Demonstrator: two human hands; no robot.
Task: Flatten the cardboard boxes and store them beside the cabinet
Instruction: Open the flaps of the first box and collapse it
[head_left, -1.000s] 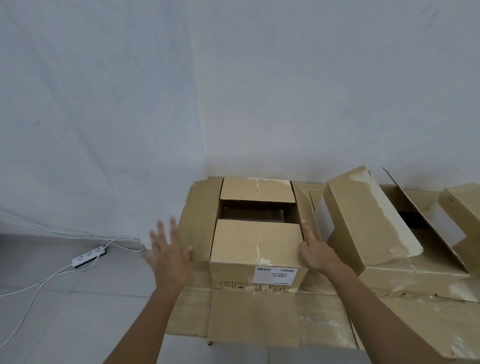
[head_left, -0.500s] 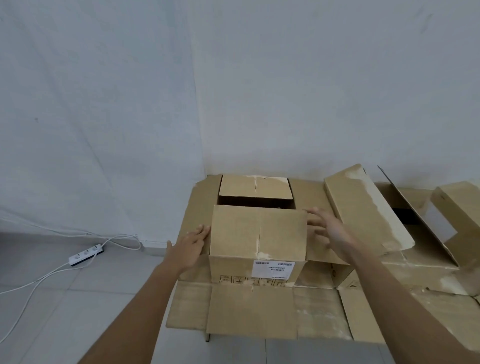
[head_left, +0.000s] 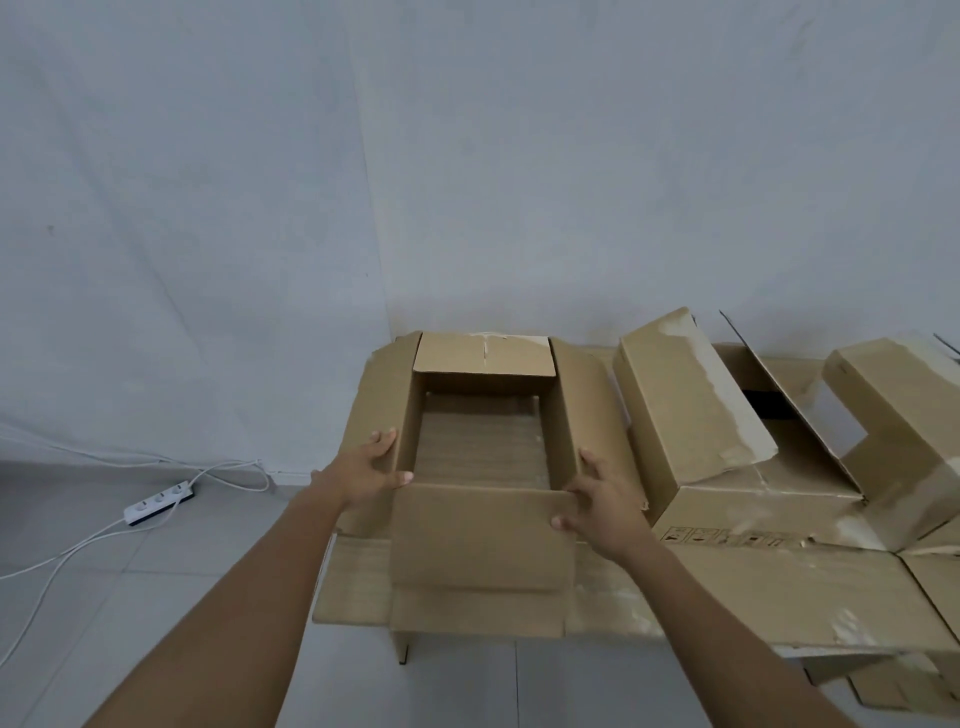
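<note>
The near flap (head_left: 480, 538) of the open box (head_left: 483, 447), folded over the top a second ago, now hangs down the front, baring the inside. The left hand (head_left: 363, 470), open in the air before, now grips the left wall; the right hand (head_left: 602, 499) sits at the near right corner.

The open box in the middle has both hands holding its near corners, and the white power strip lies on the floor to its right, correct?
Not quite. In the head view the power strip lies on the floor left of the open box, not right. The left hand and right hand do hold its near corners.
</note>
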